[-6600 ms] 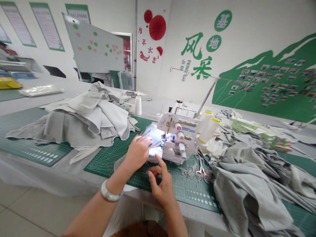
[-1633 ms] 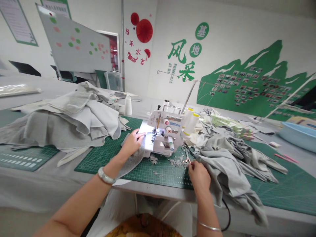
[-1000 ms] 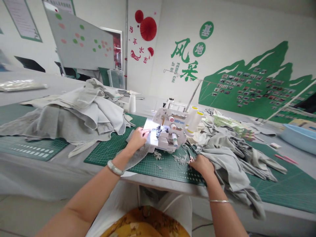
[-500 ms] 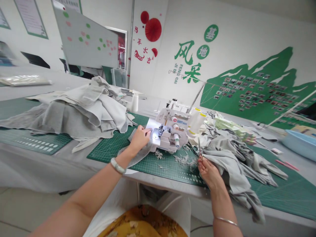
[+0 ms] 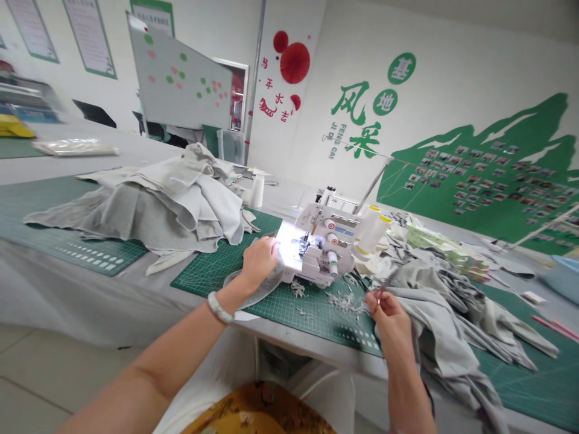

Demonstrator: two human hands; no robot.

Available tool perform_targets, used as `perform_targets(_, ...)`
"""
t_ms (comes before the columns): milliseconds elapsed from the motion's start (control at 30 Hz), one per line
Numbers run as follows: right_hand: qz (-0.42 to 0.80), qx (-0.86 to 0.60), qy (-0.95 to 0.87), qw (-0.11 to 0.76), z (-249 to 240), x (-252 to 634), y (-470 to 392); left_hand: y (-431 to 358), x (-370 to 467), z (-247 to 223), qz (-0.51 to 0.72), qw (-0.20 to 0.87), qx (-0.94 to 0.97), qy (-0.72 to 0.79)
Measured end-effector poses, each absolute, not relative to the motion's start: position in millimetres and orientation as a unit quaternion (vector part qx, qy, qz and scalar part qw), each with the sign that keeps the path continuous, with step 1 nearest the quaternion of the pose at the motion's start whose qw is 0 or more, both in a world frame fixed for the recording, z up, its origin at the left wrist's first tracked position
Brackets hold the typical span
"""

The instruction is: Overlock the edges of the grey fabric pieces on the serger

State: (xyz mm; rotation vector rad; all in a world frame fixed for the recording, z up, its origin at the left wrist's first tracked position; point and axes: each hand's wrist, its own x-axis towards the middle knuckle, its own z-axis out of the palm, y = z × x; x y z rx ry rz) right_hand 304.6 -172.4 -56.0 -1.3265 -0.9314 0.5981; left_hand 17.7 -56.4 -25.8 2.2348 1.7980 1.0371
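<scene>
– Scissors (image 5: 381, 293) that lay on the mat about a second and a half ago are now up in your right hand (image 5: 389, 313). How are your fingers set?

– Your right thumb and fingers are closed on the handles; the blades are too blurred to tell whether they are parted. Your left hand (image 5: 260, 262) is curled over the grey cloth (image 5: 270, 288) at the left edge of the sewing machine (image 5: 319, 265). With those fingertips hidden, you cannot tell whether they pinch it.

– Which step are you on, then?

– Taking up the scissors while you mind the cloth, I'd judge. Your next move calls for a settled grip before the blades come near the work.

– Where have you room?

– Nearest you, the table edge (image 5: 312, 345) runs beneath your forearms. Past it, the front strip of cutting mat (image 5: 208, 271) gives you a low path between your hands, with only clippings (image 5: 344, 303) on it. Beyond, the machine blocks you; on your right, the cloth heap (image 5: 446, 325) crowds your hand. Farther left, another heap (image 5: 158, 205) stands well apart.
</scene>
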Motion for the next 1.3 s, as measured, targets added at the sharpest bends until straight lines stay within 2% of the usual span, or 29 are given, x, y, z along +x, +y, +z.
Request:
perform_targets(67,0.280,-0.588,-0.459,0.604,-50,287,-171,-60,14,-24,0.337,0.044,0.737,0.584)
perform_targets(167,0.315,-0.585,-0.594,0.452,-46,258,-166,-67,6,-21,0.334,0.049,0.742,0.579)
perform_targets(233,0.337,-0.573,-0.639,0.388,-46,241,-160,-73,0,-19,0.336,0.063,0.741,0.578)
perform_targets(400,0.389,-0.549,-0.666,0.322,-49,214,-145,-82,-16,-21,0.371,0.146,0.730,0.556)
perform_targets(667,0.452,-0.512,-0.667,0.298,-72,206,-138,-91,-31,-45,0.445,0.368,0.654,0.489)
perform_targets(933,0.455,-0.501,-0.674,0.297,-73,191,-135,-104,-34,-54,0.447,0.505,0.571,0.468)
perform_targets(1167,0.431,-0.504,-0.675,0.325,-73,179,-131,-117,-31,-57,0.401,0.555,0.584,0.436)
perform_targets(1300,0.395,-0.525,-0.660,0.364,-69,187,-138,-122,-33,-60,0.355,0.490,0.668,0.432)
